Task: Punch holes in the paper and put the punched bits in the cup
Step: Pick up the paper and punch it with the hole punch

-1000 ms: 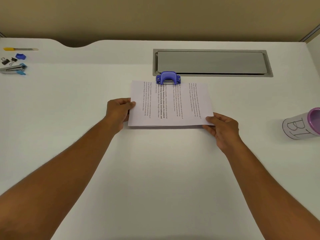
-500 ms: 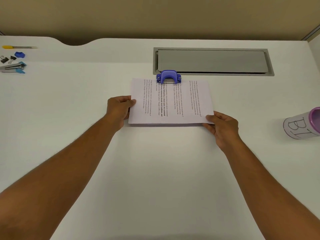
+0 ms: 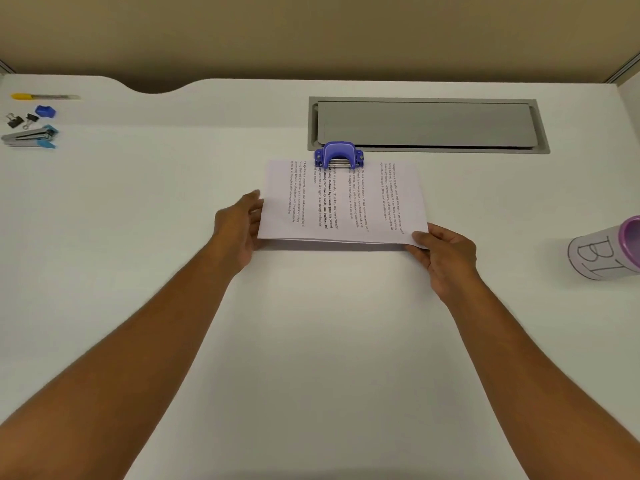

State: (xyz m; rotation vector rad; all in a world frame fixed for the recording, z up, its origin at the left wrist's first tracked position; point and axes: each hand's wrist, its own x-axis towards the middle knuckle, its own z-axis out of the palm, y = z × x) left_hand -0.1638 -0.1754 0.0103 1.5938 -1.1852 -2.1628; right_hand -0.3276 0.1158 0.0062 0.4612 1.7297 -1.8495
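Lying on the white desk (image 3: 311, 341), far edge of paper (image 3: 346, 202) tucking into the blue hole punch (image 3: 338, 154), hiding the slot. Left hand (image 3: 239, 226) touching its left edge, fingers hidden beneath, grip impossible to tell; right hand (image 3: 446, 252) pinching the near right corner. Standing far right, cup (image 3: 602, 252) getting cut off.

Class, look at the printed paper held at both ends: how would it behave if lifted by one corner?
The paper would probably droop, since it looks thin. It likely weighs little: the right hand pinches just a corner. It may slide from the hole punch.
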